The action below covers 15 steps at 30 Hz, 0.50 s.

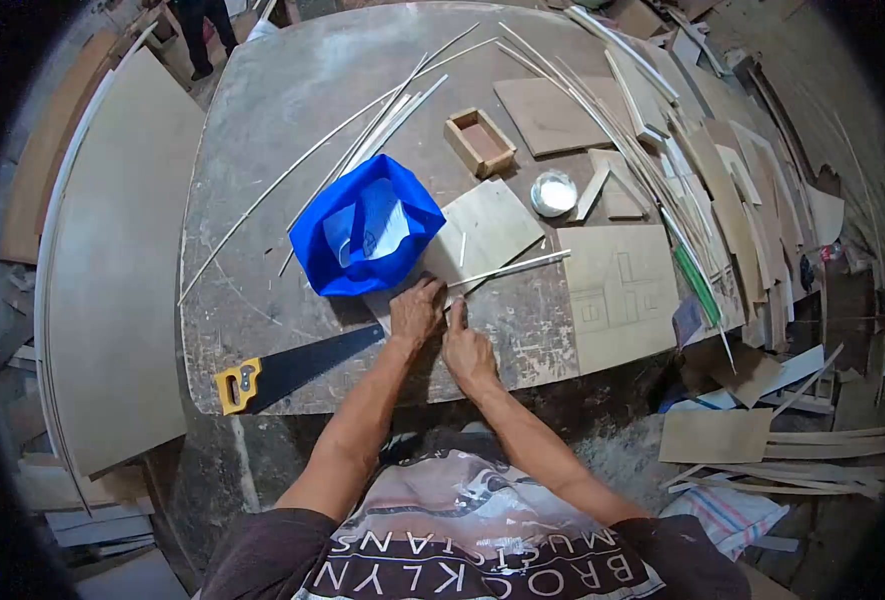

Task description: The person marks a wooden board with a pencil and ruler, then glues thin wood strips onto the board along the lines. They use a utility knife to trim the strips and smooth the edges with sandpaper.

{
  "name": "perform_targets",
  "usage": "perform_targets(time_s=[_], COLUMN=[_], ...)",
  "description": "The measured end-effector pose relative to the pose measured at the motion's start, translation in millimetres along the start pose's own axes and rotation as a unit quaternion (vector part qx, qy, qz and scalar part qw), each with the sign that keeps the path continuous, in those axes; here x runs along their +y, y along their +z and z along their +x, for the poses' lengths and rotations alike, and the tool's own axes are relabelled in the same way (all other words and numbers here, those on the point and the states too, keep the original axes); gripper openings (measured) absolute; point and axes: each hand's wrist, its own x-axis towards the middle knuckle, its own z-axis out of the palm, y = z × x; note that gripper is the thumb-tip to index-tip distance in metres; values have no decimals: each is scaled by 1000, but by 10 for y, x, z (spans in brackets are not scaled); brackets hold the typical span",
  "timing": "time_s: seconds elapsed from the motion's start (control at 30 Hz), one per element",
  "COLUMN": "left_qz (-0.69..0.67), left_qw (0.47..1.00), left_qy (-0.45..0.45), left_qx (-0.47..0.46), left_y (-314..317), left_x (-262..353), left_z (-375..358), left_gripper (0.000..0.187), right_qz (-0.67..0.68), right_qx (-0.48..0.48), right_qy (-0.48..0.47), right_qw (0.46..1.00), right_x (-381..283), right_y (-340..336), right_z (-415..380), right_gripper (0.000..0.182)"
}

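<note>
At the near edge of the table, my left hand (418, 311) has its fingers curled around the near end of a thin wooden strip (522, 265). The strip slants to the right across a light plywood board (497, 215). Close beside it is my right hand (470, 350), its index finger extended toward the strip's end and its other fingers folded; whatever they hold is hidden. A short sliver of wood (463, 249) lies on the board. Just beyond my left hand sits a blue fabric bag (312, 240), its top open. A handsaw (307, 368) with a yellow handle lies to the left.
A small wooden box (480, 143) and a jar of white stuff (553, 193) stand farther back. A board with pencil drawings (617, 290) lies right. Long thin strips (342, 125) cross the table (262, 110). Offcuts crowd the right side; a large panel (127, 260) leans left. A person's legs (200, 30) show behind.
</note>
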Motion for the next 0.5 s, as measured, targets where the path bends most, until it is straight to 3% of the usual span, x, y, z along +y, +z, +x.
perform_targets(time_s=[0.13, 0.2, 0.23, 0.43, 0.5], left_qz=[-7, 16, 32, 39, 25], left_qw=[999, 999, 999, 999, 1000], left_qy=[-25, -16, -39, -4, 12], left_qx=[-24, 24, -8, 1, 6], left_y=[-53, -17, -14, -58, -28], left_x=[64, 87, 85, 69, 31], left_z=[-24, -17, 2, 6, -27], left_gripper=[19, 21, 23, 22, 23], right_qz=[33, 21, 22, 19, 62], right_qx=[8, -2, 5, -30, -33], right_qy=[2, 14, 14, 10, 35], right_qw=[999, 1000, 1000, 999, 997], right_x=[-29, -56, -77, -97, -113], right_y=[-85, -128, -140, -154, -149], right_z=[-34, -41, -40, -10, -12], right_gripper=[70, 69, 70, 71, 63])
